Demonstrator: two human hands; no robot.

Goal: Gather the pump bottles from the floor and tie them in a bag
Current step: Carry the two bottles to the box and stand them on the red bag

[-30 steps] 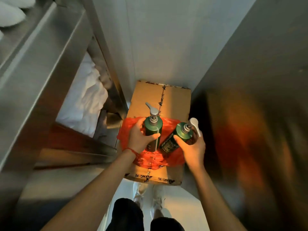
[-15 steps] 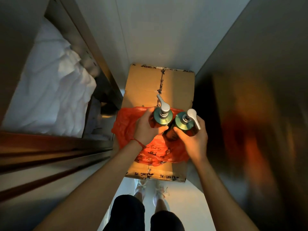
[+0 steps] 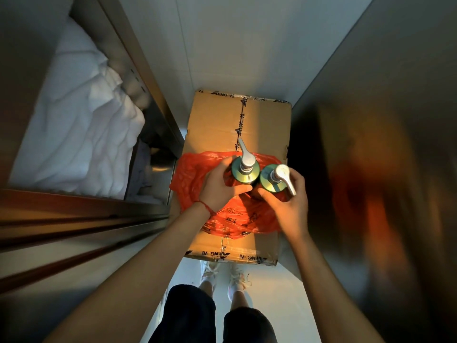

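Two green pump bottles with silver pump heads stand upright side by side over a red plastic bag (image 3: 195, 174). My left hand (image 3: 217, 186) grips the left pump bottle (image 3: 243, 173), whose spout points away from me. The right pump bottle (image 3: 273, 180) is held by my right hand (image 3: 288, 204); its spout points toward me and to the right. The bag lies spread on a taped cardboard box (image 3: 215, 125). Both bottles' bodies are hidden below their shoulders, so I cannot tell whether they sit inside the bag or on top of it.
The box fills a narrow aisle between a metal shelf rack (image 3: 138, 70) on the left, holding white bedding (image 3: 81, 134), and a dark shiny wall (image 3: 371, 120) on the right. My feet in light shoes (image 3: 223, 276) stand on the pale floor just behind the box.
Both bottles have gone from tilted to upright and come together over the bag. My view has tipped further down.
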